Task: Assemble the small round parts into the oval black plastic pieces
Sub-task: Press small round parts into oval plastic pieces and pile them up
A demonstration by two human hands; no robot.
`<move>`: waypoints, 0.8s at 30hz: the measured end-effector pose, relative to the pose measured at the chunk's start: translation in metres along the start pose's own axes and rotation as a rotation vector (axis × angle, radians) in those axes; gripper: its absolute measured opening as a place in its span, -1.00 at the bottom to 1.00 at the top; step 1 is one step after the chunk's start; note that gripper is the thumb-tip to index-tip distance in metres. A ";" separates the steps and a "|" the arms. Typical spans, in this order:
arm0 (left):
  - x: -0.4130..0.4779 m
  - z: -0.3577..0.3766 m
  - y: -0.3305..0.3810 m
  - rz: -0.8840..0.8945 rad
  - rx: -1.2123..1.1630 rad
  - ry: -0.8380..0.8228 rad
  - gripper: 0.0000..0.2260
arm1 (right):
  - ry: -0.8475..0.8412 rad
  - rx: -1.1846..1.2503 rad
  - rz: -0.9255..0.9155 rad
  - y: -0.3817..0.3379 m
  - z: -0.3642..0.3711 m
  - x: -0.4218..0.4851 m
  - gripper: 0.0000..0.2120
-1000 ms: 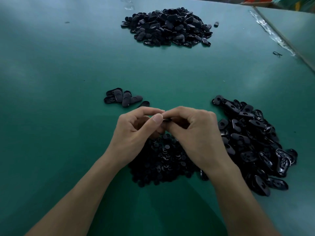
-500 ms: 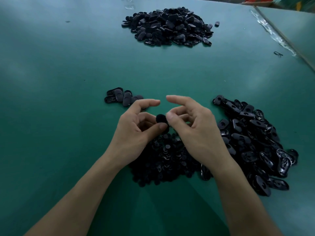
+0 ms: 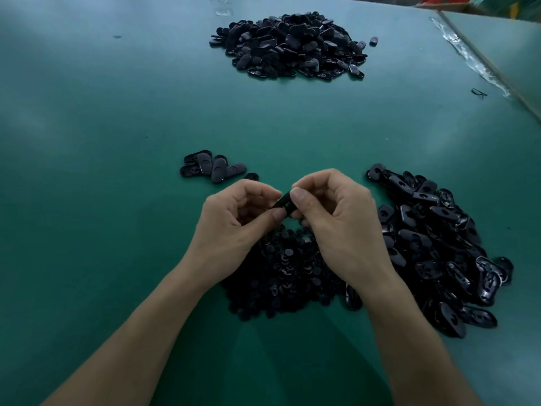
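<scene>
Above the round parts (image 3: 281,271), my left grip (image 3: 234,227) and right grip (image 3: 336,224) both pinch one oval piece (image 3: 284,204), long axis slanting between them.

Green tabletop (image 3: 87,127) fills the frame, matte, dim light w/ soft pale glare patches on L side. Clear tape strip (image 3: 468,57) runs along seam at far R, w/ 2nd green surface (image 3: 512,48) just beyond it. Orange/green blur (image 3: 497,2) in top R corner, can't ID.

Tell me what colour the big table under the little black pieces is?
The flat table surface is plain teal green, clearest in the head view.
</scene>
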State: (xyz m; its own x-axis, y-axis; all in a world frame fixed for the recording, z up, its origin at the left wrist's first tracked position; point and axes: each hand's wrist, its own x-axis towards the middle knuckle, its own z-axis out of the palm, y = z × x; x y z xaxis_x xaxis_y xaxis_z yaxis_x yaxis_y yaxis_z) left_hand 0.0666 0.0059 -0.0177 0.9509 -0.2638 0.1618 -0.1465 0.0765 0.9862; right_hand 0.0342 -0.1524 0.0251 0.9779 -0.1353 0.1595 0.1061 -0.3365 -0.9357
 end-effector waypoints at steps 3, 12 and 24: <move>0.001 0.000 -0.001 0.004 -0.031 0.021 -0.83 | -0.010 0.010 0.012 0.001 0.000 0.000 -0.88; 0.001 -0.001 0.000 0.019 -0.072 0.076 -0.85 | -0.042 -0.046 0.044 0.003 -0.001 -0.001 -0.85; 0.003 -0.001 -0.001 0.001 -0.132 0.155 -0.83 | -0.235 -0.663 0.105 0.012 0.004 -0.006 -0.76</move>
State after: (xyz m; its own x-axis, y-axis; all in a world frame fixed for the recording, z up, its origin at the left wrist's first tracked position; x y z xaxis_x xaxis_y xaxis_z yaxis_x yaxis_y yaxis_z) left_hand 0.0703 0.0060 -0.0184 0.9829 -0.1132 0.1451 -0.1198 0.2048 0.9714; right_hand 0.0307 -0.1522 0.0119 0.9978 -0.0189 -0.0632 -0.0502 -0.8388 -0.5421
